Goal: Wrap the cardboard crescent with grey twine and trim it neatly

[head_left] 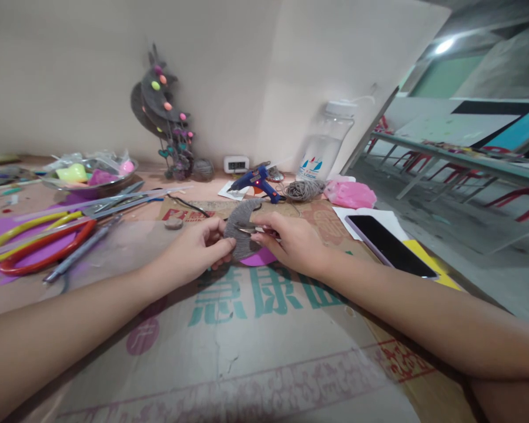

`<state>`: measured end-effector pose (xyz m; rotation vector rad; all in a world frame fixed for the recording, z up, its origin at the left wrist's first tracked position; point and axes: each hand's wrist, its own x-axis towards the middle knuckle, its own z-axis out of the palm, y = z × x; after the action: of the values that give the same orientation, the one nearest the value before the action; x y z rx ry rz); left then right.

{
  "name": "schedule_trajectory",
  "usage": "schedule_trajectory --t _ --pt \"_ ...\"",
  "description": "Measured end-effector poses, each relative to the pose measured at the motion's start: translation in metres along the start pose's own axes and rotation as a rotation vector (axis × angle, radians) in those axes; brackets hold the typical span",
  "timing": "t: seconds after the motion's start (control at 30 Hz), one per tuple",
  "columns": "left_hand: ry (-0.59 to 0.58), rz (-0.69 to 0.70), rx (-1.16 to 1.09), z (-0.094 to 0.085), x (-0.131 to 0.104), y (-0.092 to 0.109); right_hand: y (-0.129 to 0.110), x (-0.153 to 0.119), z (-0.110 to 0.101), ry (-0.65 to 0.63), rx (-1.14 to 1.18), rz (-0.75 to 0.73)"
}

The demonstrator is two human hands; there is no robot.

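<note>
A grey crescent wrapped in yarn (239, 226) is held above the printed cardboard (264, 352). Its left edge is pinched between the thumb and fingers of my left hand (203, 244). My right hand (291, 238) has thumb and forefinger closed on a thin, pale pointed tool (247, 231), whose tip lies against the inner side of the crescent. What exactly the tool is cannot be made out. Under the crescent, between my hands, a piece of purple paper (260, 257) shows.
Scissors (48, 244) and a pen (81, 249) lie left, below a tray (66, 187). Behind my hands are a glue gun (260, 182), yarn (305, 190), a clock (236, 164) and a bottle (324, 144). A phone (390, 244) lies right; a crescent decoration (163, 111) stands against the wall.
</note>
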<state>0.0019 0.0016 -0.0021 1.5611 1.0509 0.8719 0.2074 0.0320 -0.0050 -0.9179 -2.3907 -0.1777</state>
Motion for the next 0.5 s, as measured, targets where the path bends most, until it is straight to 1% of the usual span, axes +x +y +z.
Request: schedule_trajectory --t 0.5 --pt "-0.006 0.022 0.012 -0.0011 0.0013 -0.0035 -0.0005 0.0011 0.0 -0.036 -0.005 -0.007"
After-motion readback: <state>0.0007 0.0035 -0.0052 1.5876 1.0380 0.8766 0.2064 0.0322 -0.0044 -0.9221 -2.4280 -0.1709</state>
